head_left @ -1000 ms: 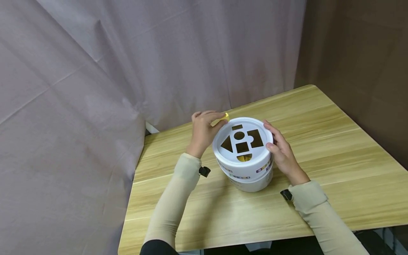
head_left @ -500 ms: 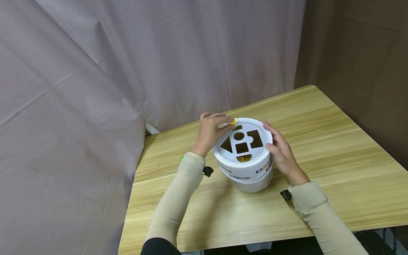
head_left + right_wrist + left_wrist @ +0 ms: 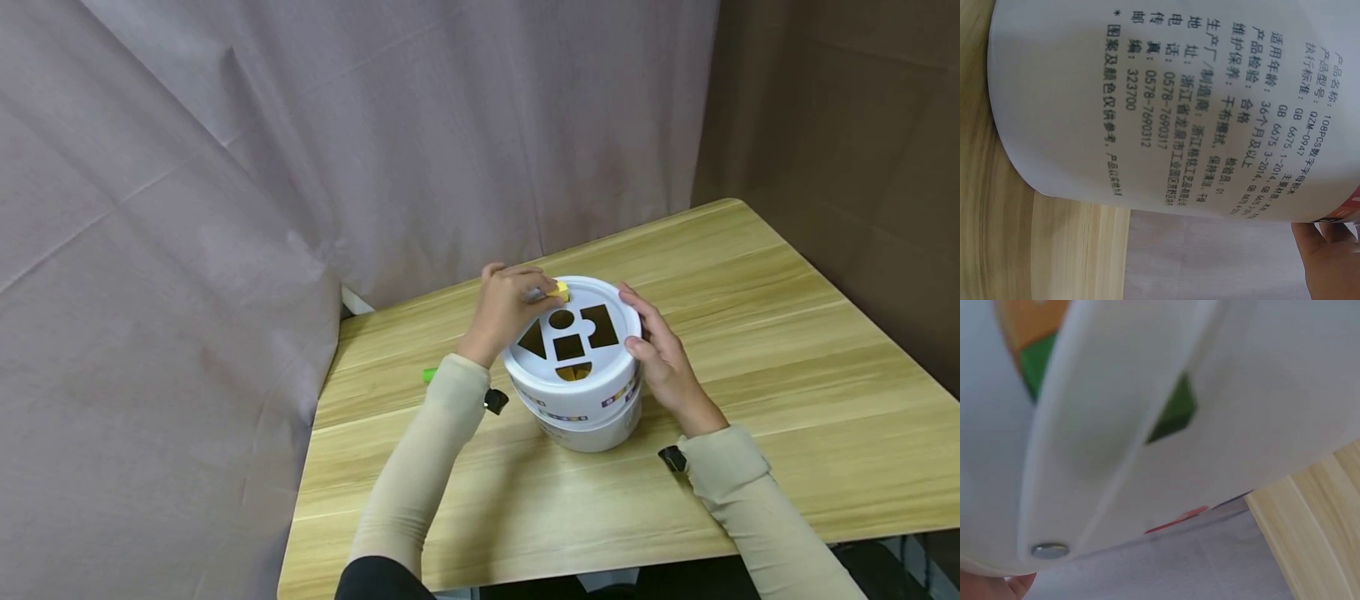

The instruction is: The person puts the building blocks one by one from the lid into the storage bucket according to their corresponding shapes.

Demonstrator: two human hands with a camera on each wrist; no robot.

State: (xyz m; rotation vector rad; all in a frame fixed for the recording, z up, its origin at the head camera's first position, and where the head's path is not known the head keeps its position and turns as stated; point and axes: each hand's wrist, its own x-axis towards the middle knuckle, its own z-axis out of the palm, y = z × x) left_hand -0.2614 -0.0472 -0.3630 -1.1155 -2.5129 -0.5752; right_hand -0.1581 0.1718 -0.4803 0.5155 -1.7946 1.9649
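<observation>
A white bucket (image 3: 592,437) stands upright on the table, its white lid (image 3: 517,367) cut with holes of different shapes. Over the far side of the lid, my left hand (image 3: 506,304) pinches a small yellow block (image 3: 560,291) between thumb and fingers. Block and fingertips overlap the far rectangular slot, which is hidden from the head view. My right hand (image 3: 669,371) grips the lid's right rim, thumb on top. In the left wrist view the bucket's side (image 3: 1272,394) fills most of the picture; in the right wrist view its printed text (image 3: 1172,112) shows.
A green piece (image 3: 429,375) lies on the wooden table (image 3: 787,375) to the left, partly behind my left sleeve (image 3: 427,458). Yellow shows inside the bucket through the near hole (image 3: 573,372). A grey curtain (image 3: 450,150) hangs behind the table.
My left hand has moved right with the yellow block, from the lid's left edge to its far slot. The green piece has come into sight. The right hand stays put.
</observation>
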